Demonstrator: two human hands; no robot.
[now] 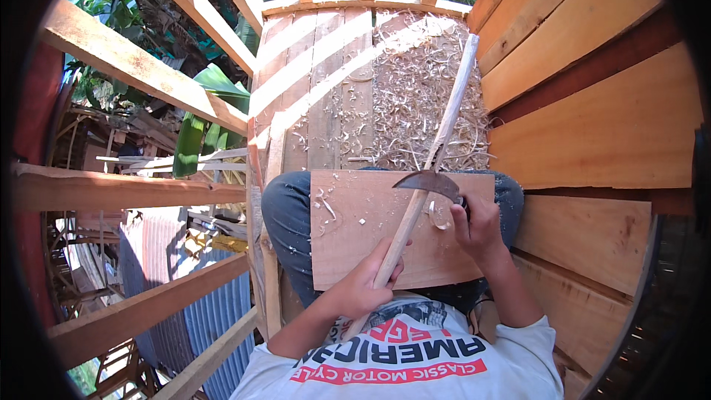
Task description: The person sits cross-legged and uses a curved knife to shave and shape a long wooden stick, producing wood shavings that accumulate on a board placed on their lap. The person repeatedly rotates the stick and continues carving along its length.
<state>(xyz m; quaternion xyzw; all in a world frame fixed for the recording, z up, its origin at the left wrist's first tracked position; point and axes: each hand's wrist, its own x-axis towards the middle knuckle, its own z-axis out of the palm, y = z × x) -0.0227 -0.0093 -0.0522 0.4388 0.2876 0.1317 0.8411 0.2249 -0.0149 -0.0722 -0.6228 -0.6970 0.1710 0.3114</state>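
A long pale wooden stick (402,235) slants from my shirt up and away to the far right. My left hand (369,279) is wrapped round its near part. In my right hand (476,227) is a curved knife (432,183) with a dark, sickle-like blade, its handle mostly covered by the fingers. The blade lies across the stick near the middle, its tip pointing left. Under both hands a flat wooden board (348,241) rests on my lap. A curled shaving (440,216) hangs beside the stick below the blade, and small chips lie on the board.
Wood shavings (422,89) cover much of the plank floor (324,89) ahead. A plank wall (592,133) rises close on my right. Railing bars (133,185) stand to the left, with corrugated roofing (200,311) and plants beyond. The stick's far end reaches near the wall.
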